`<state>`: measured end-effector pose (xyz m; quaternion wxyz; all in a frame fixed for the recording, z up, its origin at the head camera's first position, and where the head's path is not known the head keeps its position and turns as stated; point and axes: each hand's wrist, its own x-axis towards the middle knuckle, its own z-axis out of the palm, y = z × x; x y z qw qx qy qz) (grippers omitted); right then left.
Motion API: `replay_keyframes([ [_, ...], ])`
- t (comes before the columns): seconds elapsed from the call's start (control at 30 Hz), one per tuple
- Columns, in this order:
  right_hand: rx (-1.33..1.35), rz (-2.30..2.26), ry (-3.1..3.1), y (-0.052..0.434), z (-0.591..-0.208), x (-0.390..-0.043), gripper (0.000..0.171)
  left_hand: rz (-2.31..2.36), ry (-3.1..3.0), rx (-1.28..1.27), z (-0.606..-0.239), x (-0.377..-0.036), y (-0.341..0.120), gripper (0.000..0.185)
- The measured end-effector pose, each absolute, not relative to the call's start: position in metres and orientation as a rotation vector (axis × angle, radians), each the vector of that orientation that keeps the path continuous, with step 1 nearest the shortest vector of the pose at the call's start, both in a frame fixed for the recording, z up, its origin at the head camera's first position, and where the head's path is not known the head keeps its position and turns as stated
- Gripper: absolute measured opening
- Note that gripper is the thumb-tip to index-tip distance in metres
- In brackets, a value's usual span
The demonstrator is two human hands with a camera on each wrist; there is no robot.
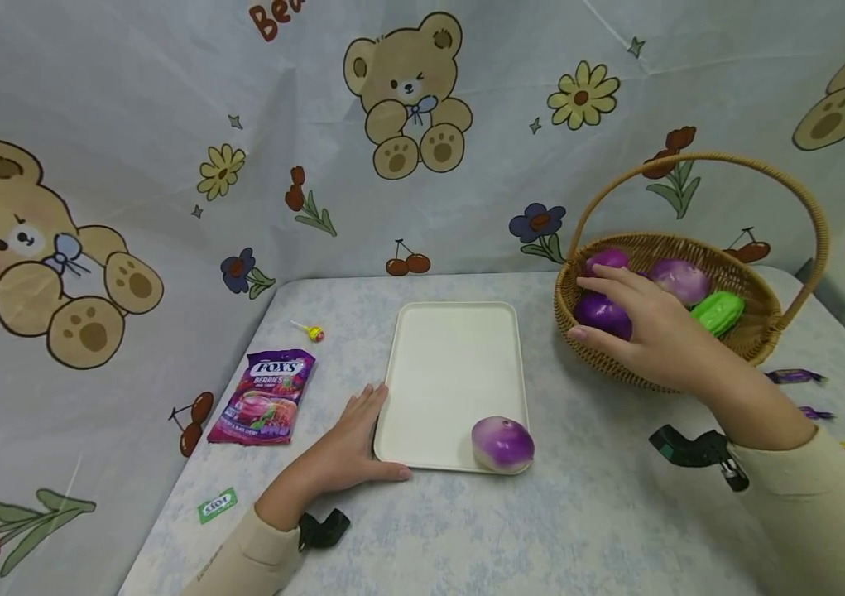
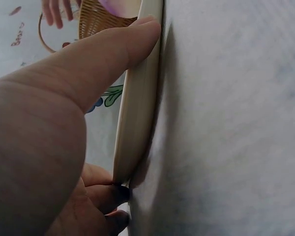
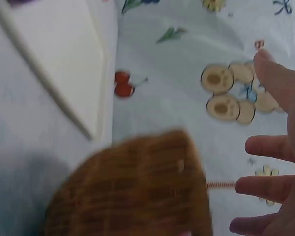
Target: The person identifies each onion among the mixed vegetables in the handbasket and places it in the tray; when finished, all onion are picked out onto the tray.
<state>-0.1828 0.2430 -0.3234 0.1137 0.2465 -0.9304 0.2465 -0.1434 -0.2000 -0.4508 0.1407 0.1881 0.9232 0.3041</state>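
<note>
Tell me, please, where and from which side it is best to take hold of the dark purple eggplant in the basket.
Probably from above, across its rounded middle. The dark purple eggplant lies low in the wicker basket, so the wall blocks its sides. The handle arches overhead, so come in from the front, where the right hand is, fingers spread above it.
</note>
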Motion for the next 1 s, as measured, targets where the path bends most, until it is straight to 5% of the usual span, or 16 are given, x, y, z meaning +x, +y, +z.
replay_keyframes([
  [0.23,0.540,0.658,-2.986,0.286,-0.324,-0.196,0.089,0.874,2.649,0.520,-0.452,-0.141,-0.201,0.140],
  [1.0,0.609,0.580,-3.117,0.299,-0.343,-0.206,0.084,0.887,2.645,0.554,-0.453,-0.144,-0.202,0.140],
])
